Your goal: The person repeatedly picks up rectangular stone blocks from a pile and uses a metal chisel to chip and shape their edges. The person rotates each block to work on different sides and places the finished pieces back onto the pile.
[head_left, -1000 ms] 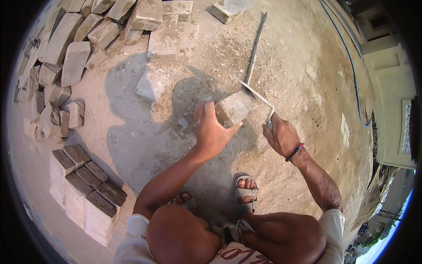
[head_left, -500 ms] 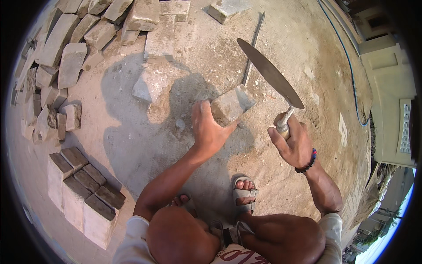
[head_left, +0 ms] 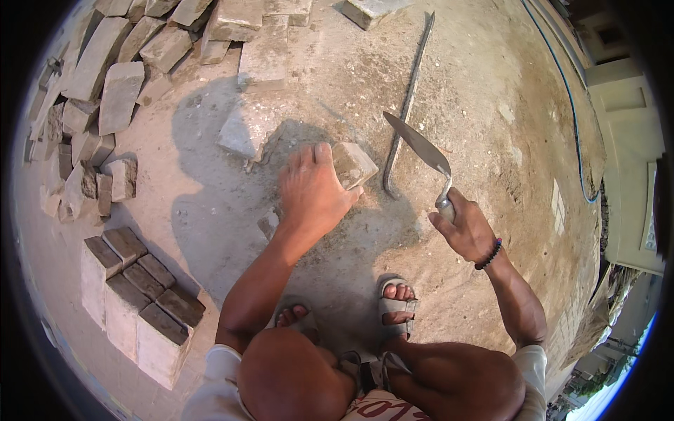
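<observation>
In the head view my left hand (head_left: pixel 310 191) is closed on a pale, rough concrete block (head_left: pixel 355 164) low over the dusty ground, its fingers over the block's left side. My right hand (head_left: pixel 465 226), wearing a beaded bracelet, grips the handle of a trowel, whose pointed metal blade (head_left: pixel 419 142) angles up and left. A long, narrow metal bar (head_left: pixel 420 55) lies on the ground between block and trowel, crossed in view by the blade, its near end bent. A pale broken piece (head_left: pixel 237 135) lies in my shadow beyond my left hand.
Loose blocks (head_left: pixel 119 98) are heaped at upper left. A neat group of blocks (head_left: pixel 137 302) stands at lower left. A single block (head_left: pixel 365 10) lies at the top. A blue hose (head_left: pixel 572 105) runs along the right, beside a pale wall (head_left: pixel 621 203). My sandalled feet are below my hands.
My left hand has shifted left with the block, revealing the bar's bent near end. The trowel blade rose and turned broadside, then came lower again.
</observation>
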`<state>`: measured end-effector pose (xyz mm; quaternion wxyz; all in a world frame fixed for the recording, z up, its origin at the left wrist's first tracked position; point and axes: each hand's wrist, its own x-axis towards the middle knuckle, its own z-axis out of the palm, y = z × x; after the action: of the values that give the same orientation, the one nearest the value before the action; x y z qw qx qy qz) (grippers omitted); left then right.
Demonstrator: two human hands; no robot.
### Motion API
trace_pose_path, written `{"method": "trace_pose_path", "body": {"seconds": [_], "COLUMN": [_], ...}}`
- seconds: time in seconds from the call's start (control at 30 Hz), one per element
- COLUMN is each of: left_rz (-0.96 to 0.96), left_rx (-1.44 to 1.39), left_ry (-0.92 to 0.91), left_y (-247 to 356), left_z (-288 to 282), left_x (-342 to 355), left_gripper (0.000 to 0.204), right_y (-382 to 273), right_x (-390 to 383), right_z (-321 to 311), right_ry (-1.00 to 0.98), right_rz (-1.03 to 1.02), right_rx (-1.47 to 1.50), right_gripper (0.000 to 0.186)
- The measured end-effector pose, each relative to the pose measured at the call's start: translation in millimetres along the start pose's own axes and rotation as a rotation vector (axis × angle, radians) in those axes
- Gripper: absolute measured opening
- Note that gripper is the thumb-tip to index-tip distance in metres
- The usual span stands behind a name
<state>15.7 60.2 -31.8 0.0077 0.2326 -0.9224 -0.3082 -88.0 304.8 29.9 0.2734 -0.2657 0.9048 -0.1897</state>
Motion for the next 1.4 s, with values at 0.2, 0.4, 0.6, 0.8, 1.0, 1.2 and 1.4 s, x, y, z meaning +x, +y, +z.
{"method": "trace_pose_path", "body": {"seconds": [0.2,0.4,0.6,0.8,1.0,1.2,1.4], "left_rz": [0.033,-0.118,-0.320,-0.308,-0.314,-0.353,-0.226], "left_rx": [0.217,-0.153,-0.526,-0.495,-0.523,-0.550,-0.503], "left_ry": [-0.068,0.138,0.312,0.241,0.126,0.080,0.134], "left_y": [-7.0,-89.2,-138.7,-149.2,-143.5,-123.3,-138.7], "left_z": [31.7,6.8,8.9,9.7,62.1,71.2,92.7], "left_x": [14.9,-31.9,-86.2,-100.9,-116.5,-131.3,-128.1], "left_gripper": [0.070,0.046,0.053,0.056,0.059,0.061,0.068], "right_y": [3.3,-8.2,-11.5,-2.1,-52.4,0.0,-63.4], "right_x": [12.1,3.9,-22.7,75.8,-12.2,45.7,8.1], "right_z": [22.9,53.0,130.3,40.0,103.2,84.1,85.9], "right_ry": [0.004,0.152,-0.031,0.203,0.013,0.093,0.064], "right_rz": [-0.086,-0.038,-0.505,-0.061,-0.571,-0.170,-0.501], "right_rx": [0.008,0.091,-0.320,-0.281,-0.221,-0.434,-0.359], "right_gripper": [0.033,0.031,0.029,0.027,0.027,0.027,0.025]}}
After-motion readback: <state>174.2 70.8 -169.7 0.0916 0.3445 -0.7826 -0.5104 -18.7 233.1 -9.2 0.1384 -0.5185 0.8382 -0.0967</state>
